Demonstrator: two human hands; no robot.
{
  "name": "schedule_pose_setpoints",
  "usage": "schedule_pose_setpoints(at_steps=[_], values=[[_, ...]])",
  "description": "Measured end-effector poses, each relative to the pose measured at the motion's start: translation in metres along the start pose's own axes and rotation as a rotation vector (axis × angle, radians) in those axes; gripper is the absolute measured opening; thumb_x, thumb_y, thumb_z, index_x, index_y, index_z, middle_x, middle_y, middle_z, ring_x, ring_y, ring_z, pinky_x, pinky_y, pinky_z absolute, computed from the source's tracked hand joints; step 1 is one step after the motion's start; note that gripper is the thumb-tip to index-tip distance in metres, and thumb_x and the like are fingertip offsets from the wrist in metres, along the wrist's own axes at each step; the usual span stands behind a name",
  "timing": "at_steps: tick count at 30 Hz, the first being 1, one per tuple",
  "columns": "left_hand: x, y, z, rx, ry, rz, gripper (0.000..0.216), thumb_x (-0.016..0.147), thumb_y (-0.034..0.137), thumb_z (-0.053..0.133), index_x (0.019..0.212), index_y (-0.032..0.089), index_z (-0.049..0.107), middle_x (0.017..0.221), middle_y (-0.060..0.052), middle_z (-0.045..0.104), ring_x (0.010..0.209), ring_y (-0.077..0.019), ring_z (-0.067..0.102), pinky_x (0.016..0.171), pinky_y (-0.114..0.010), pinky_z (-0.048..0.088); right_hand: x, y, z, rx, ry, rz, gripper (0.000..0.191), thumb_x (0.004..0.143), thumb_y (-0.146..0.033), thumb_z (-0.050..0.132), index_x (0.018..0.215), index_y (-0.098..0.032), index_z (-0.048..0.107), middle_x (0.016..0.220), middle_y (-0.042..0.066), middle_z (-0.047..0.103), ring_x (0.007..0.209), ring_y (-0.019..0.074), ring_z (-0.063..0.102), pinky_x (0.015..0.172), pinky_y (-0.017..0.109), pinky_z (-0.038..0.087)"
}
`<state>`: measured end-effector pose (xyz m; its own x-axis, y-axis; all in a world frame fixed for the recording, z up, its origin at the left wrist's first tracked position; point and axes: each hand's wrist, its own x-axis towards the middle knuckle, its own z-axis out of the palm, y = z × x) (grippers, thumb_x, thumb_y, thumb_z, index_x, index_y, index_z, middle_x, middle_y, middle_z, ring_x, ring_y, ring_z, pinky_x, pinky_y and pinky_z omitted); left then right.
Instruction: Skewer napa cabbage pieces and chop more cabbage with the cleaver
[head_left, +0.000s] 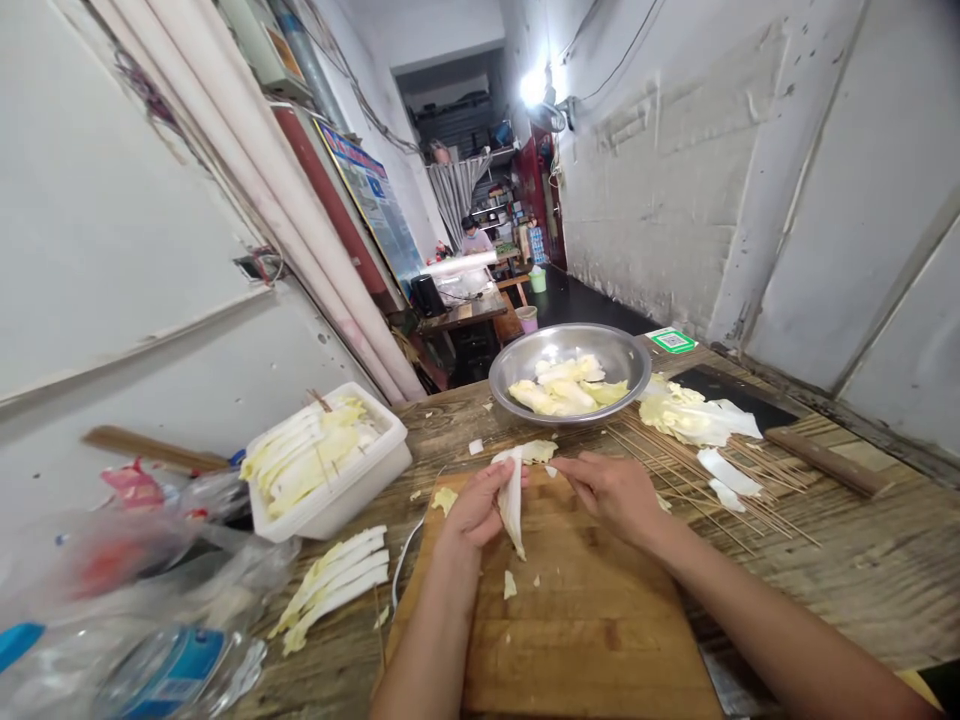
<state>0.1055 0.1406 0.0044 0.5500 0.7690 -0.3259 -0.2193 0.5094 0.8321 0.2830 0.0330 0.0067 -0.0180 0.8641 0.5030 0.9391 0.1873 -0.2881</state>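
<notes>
My left hand [478,503] pinches a pale strip of cabbage leaf [512,505] and holds it upright over the wooden cutting board [570,620]. My right hand [615,492] hovers just to the right of the strip with its fingers curled near the strip's top end; I cannot make out whether anything is in them. Small cabbage scraps [509,584] lie on the board.
A metal bowl [570,352] with cabbage pieces stands behind the board. A white tub [330,462] of skewered cabbage and loose skewered strips [337,585] lie left. Bamboo skewers [720,470] and cabbage leaves [697,418] lie right. Plastic bags and bottles [135,620] crowd the near left. A person sits far down the corridor.
</notes>
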Motion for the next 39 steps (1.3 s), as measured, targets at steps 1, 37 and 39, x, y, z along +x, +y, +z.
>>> schedule_pose_setpoints(at_steps=[1, 37, 39], values=[[0.000, 0.000, 0.000, -0.011, 0.000, -0.003, 0.009, 0.078, 0.018, 0.071, 0.076, 0.011, 0.066, 0.066, -0.002, 0.069, 0.054, -0.0068, 0.063, 0.056, -0.014, 0.054, 0.000, -0.001, -0.001, -0.011, -0.006, 0.002, 0.030, 0.094, -0.024, 0.043, 0.111, -0.029, 0.068, 0.072, 0.001, 0.063, 0.060, 0.0141, 0.056, 0.054, 0.025, 0.030], [-0.003, -0.006, 0.000, 0.142, -0.038, 0.067, 0.041, 0.047, 0.039, 0.089, 0.070, 0.010, 0.072, 0.067, -0.005, 0.071, 0.059, -0.0107, 0.061, 0.060, -0.019, 0.045, -0.003, -0.016, -0.014, 0.042, -0.126, 0.054, 0.030, 0.093, -0.016, 0.043, 0.107, -0.025, 0.068, 0.109, 0.002, 0.070, 0.092, 0.0197, 0.067, 0.072, 0.026, 0.046], [-0.003, -0.006, 0.002, 0.149, -0.039, 0.061, 0.041, 0.046, 0.039, 0.090, 0.069, 0.010, 0.072, 0.064, -0.005, 0.071, 0.059, -0.0113, 0.061, 0.060, -0.020, 0.045, -0.003, -0.016, -0.013, 0.034, -0.134, 0.062, 0.031, 0.093, -0.017, 0.043, 0.111, -0.024, 0.067, 0.109, 0.003, 0.070, 0.092, 0.0207, 0.067, 0.072, 0.027, 0.047]])
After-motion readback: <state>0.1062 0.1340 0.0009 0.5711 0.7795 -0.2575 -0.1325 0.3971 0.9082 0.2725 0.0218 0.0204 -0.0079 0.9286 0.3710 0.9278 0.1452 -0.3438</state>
